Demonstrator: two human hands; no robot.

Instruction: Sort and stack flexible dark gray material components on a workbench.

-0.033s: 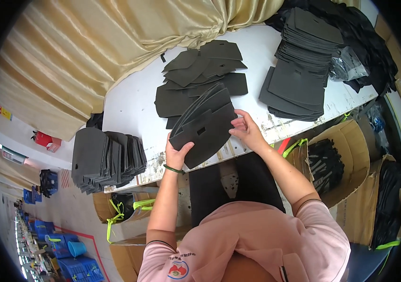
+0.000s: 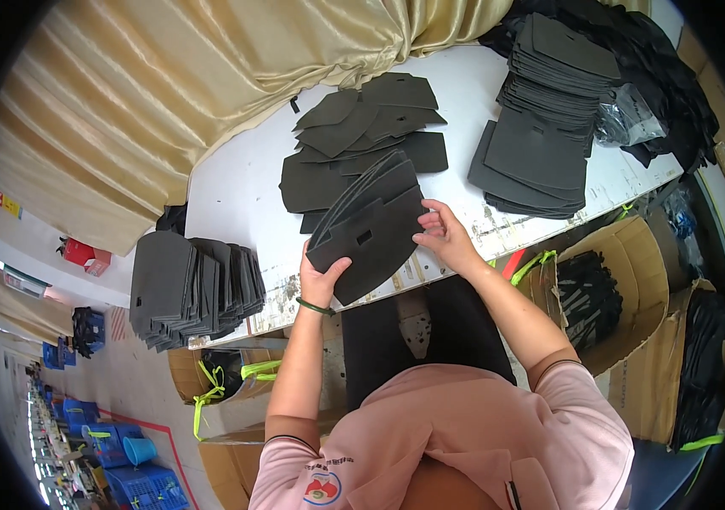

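My left hand (image 2: pixel 321 279) is closed on the lower left corner of a small fanned stack of dark grey foam panels (image 2: pixel 377 229), its thumb lying on the front one. That front panel has a curved lower edge, a small rectangular slot and a notched upper edge. The stack is tilted up above the table's near edge. At its right edge is my right hand (image 2: pixel 447 240), fingers apart and slightly curled, the fingertips at or very near the panel edge. Just beyond lie loose overlapping foam panels (image 2: pixel 307 183) of the same dark material.
The white table (image 2: pixel 239 183) also bears a leaning panel pile (image 2: pixel 163 276) at left and a tall pile (image 2: pixel 541 157) at right, beside a clear plastic bag (image 2: pixel 634 119) and black fabric (image 2: pixel 677 93). Gold curtains (image 2: pixel 133 102) hang behind. A cardboard box (image 2: pixel 638 272) stands below right.
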